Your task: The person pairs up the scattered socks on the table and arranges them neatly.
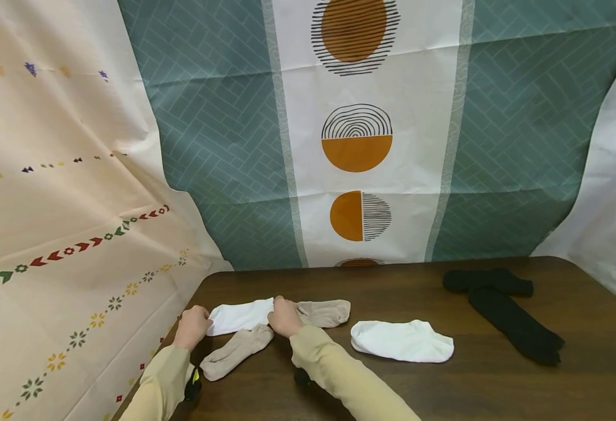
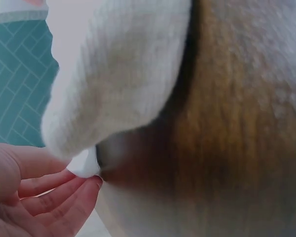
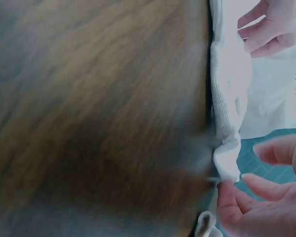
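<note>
A white sock [image 1: 241, 316] lies stretched out between the two hands at the left of the table. My left hand [image 1: 192, 323] pinches its left end; the left wrist view shows the white tip between thumb and fingers. At the opposite end is my right hand [image 1: 285, 316]. In the right wrist view its fingertips touch the sock's end, while the thumb stands apart from the cloth. One beige sock [image 1: 238, 351] lies slantwise just in front of the white one. Another beige sock [image 1: 324, 313] lies beyond the right hand, partly hidden by it.
A second white sock [image 1: 401, 341] lies to the right of my right forearm. Two black socks [image 1: 515, 324] lie partly overlapping on the right side of the brown wooden table [image 1: 392, 392]. Patterned cloth [image 1: 371, 175] hangs behind the table, and a cream cloth [image 1: 76, 204] hangs on the left.
</note>
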{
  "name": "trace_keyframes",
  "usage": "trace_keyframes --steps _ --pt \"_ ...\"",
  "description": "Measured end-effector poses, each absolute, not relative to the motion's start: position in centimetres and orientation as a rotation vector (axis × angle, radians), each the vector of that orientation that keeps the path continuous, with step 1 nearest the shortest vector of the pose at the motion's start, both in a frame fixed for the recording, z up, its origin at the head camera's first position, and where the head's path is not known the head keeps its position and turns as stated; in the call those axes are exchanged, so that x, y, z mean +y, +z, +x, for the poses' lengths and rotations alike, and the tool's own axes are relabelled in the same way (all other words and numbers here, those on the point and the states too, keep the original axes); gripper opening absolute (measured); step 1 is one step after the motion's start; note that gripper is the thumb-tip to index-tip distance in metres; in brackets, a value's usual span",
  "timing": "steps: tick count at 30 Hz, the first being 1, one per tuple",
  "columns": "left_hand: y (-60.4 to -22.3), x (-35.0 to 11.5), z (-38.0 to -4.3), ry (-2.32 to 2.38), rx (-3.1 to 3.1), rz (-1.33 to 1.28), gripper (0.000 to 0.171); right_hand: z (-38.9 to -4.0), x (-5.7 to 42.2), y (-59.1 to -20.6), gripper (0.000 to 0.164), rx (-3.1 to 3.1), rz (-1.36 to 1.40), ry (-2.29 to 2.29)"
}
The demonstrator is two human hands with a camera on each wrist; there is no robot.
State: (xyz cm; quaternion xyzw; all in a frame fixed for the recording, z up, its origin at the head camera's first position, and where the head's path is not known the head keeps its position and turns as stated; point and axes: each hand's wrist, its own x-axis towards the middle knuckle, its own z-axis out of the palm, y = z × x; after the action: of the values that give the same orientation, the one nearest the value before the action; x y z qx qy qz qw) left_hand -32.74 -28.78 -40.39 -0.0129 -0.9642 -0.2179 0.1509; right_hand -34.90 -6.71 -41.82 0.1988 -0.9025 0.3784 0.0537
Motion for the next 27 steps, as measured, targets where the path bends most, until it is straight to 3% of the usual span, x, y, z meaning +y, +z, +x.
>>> trace_keyframes --steps 5,14,24,27 --pt "-40.3 -28.7 -33.0 -0.609 -2.790 -0.014 0.003 -34.7 -6.6 -41.4 0.029 -2.756 0.581 1.189" --pt "-40.8 -29.2 -33.2 -0.635 -2.765 0.046 0.009 -34.8 -7.1 -41.3 0.024 -2.688 0.588 1.397" --pt "-41.2 -29.5 -33.3 -0.642 -2.716 -0.007 0.010 -35.7 -7.2 -42.4 0.006 -2.621 0.541 1.272" --pt "-41.1 -29.6 -33.6 -0.650 -2.704 0.011 0.010 -35.8 -7.1 -42.5 0.008 -2.595 0.516 1.250"
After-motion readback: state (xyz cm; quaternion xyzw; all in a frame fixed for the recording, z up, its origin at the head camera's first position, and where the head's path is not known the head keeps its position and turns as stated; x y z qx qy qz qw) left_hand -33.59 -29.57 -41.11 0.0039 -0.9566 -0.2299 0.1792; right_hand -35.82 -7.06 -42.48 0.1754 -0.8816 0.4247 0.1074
